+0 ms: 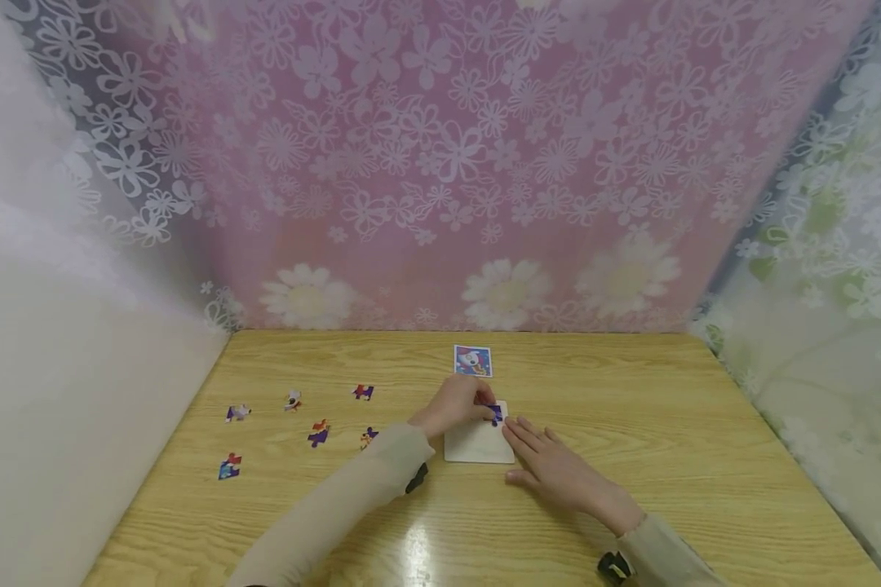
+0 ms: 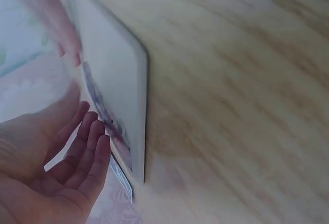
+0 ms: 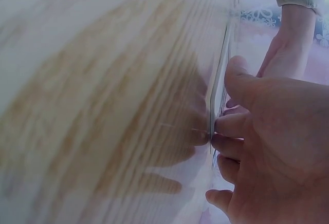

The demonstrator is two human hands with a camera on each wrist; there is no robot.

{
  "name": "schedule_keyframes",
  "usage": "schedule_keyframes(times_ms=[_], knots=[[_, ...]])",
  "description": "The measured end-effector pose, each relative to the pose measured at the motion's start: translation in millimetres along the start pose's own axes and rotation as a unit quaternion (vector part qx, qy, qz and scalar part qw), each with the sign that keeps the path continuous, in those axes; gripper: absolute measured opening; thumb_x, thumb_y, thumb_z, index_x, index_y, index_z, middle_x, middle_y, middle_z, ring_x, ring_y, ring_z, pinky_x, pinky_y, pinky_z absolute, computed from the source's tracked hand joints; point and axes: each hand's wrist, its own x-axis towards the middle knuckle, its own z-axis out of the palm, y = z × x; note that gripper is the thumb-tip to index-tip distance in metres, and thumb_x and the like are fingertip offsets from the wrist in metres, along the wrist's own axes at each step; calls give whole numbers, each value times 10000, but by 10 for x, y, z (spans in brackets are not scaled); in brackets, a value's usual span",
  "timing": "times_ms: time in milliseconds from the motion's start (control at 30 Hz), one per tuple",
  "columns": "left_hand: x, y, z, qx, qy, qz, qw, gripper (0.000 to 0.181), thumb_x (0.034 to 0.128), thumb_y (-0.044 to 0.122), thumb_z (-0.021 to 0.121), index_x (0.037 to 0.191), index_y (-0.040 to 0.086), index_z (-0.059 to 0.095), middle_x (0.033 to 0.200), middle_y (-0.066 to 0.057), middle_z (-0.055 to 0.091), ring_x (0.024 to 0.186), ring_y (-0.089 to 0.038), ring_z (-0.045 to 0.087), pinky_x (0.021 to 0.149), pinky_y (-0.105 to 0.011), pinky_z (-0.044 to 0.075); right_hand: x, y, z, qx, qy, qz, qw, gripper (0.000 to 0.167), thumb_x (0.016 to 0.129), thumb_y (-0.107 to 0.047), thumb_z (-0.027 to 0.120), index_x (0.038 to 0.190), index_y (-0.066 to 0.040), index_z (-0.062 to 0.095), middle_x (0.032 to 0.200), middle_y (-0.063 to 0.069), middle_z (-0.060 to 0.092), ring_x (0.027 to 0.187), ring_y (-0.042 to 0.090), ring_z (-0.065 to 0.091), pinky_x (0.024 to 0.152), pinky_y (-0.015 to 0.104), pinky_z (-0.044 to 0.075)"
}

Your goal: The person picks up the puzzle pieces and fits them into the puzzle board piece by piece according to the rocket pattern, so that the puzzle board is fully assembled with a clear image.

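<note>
White and square-cornered to my eye, the puzzle board point(image 1: 477, 447) lies flat on the wood-grained surface point(image 1: 631, 399), a purple puzzle piece point(image 1: 496, 416) at its far right corner. The person's left hand point(image 1: 457, 404) reaches over the board's far edge, fingers loosely bent at that piece, the thumb apart from the fingertips and nothing seen between them. The right hand point(image 1: 558, 469) lies with its fingers extended, touching the board's right edge and holding nothing. From the left wrist, more coloured pieces show blurred along the board's edge. Just beyond the board sits a picture card point(image 1: 473, 361) with a white cartoon animal on blue. Well off to the left, six loose pieces point(image 1: 319, 434) lie scattered apart. Behind everything hangs a pink floral curtain point(image 1: 411, 163).
</note>
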Motion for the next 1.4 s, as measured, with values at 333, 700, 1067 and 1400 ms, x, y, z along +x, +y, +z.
schedule_keyframes(times_ms=[333, 700, 1067, 1400], knots=[[-66, -101, -149, -807, 515, -28, 9954, 142, 1003, 231, 665, 1051, 139, 761, 984, 31, 746, 886, -102, 680, 815, -262, 560, 18, 23, 23, -69, -62, 94, 9999, 682, 1053, -381, 533, 1547, 46, 337, 1619, 222, 298, 1498, 428, 246, 1145, 695, 242], [-360, -326, -343, -1546, 755, -56, 9851, 282, 1028, 278, 622, 1234, 112, 719, 1116, 40, 739, 986, -103, 690, 880, -281, 566, 32, 39, 19, -116, 6, 35, 9999, 683, 1053, -389, 530, 1534, 61, 353, 1608, 235, 315, 1489, 440, 264, 1133, 702, 258], [-801, -833, -720, -1880, 1539, -462, 9689, 262, 1010, 239, 653, 1263, 189, 697, 1217, -47, 721, 1103, -186, 686, 961, -372, 561, 32, 4, -3, -151, 20, 19, 9999, 686, 1043, -375, 552, 1527, 72, 359, 1599, 247, 324, 1483, 449, 273, 1137, 700, 252], [-1308, -1296, -1104, -1512, 1959, -1004, 9637, 329, 1015, 240, 645, 1319, 118, 664, 1276, -111, 688, 1159, -282, 660, 1000, -466, 531, 16, -5, -19, -98, -1, -25, 9999, 674, 1049, -356, 548, 1528, 76, 352, 1600, 250, 321, 1481, 455, 270, 1137, 701, 248]])
